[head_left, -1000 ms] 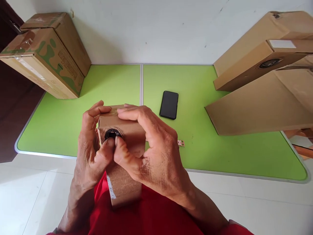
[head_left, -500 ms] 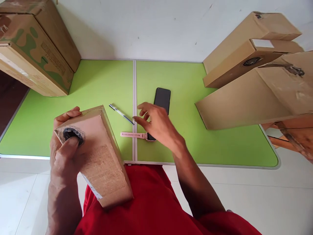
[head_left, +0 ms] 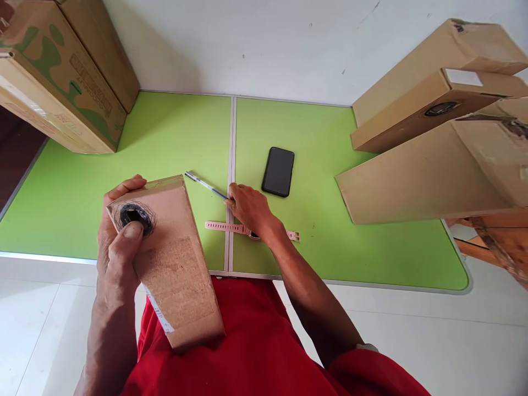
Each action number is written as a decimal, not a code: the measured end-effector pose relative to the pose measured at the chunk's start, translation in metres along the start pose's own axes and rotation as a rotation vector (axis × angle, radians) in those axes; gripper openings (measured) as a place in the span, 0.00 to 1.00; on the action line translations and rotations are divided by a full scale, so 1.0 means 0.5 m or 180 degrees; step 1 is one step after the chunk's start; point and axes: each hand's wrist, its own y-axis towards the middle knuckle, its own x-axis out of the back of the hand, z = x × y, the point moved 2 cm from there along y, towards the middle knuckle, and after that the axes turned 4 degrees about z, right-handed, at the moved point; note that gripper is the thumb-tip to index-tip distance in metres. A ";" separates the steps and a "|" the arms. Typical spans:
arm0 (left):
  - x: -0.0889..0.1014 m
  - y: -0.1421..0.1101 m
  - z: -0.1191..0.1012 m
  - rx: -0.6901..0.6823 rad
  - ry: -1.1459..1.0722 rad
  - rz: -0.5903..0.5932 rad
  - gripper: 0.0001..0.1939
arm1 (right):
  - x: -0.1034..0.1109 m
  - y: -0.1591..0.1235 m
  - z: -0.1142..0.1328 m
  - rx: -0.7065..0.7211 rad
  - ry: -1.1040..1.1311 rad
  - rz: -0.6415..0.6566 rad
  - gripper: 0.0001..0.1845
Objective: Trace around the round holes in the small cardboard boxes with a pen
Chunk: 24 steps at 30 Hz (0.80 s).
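My left hand [head_left: 119,242] grips a long brown cardboard box [head_left: 173,269] that leans from my red-clad lap up over the green table's near edge. Its thumb rests by a black scribbled hole [head_left: 134,215] near the box's top. My right hand [head_left: 249,208] is down on the table with its fingertips pinched on the near end of a clear pen [head_left: 204,185]. A pink watch [head_left: 231,227] lies flat under the wrist, its strap showing on both sides.
A black phone [head_left: 279,171] lies face up beyond my right hand. The green table [head_left: 165,132] has a grey seam down its middle. Printed cartons [head_left: 61,82] stand at the back left. Long cardboard boxes [head_left: 429,165] are piled at the right. White wall behind.
My right hand left the box, swung right over the table and came down on the pen's end. My left hand tilted the box to the left and holds it alone.
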 end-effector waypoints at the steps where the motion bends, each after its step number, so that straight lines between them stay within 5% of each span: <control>1: 0.000 0.000 -0.001 -0.0018 0.0004 0.0035 0.31 | -0.001 0.001 -0.002 0.0017 -0.0014 0.0045 0.11; 12: -0.009 -0.009 0.003 0.0133 0.0197 0.0264 0.30 | -0.006 0.036 0.022 0.0053 0.0311 -0.0223 0.02; 15: -0.002 -0.006 0.010 0.0021 0.0312 0.0371 0.31 | -0.013 0.058 0.021 0.0109 0.0680 -0.0281 0.09; 21: 0.019 -0.002 0.019 -0.0332 0.0613 0.0827 0.35 | 0.004 0.024 -0.009 0.0594 0.1925 -0.0411 0.12; 24: 0.017 -0.001 0.018 -0.0356 0.0778 0.0918 0.38 | 0.043 -0.027 -0.009 0.1062 0.3292 -0.0963 0.10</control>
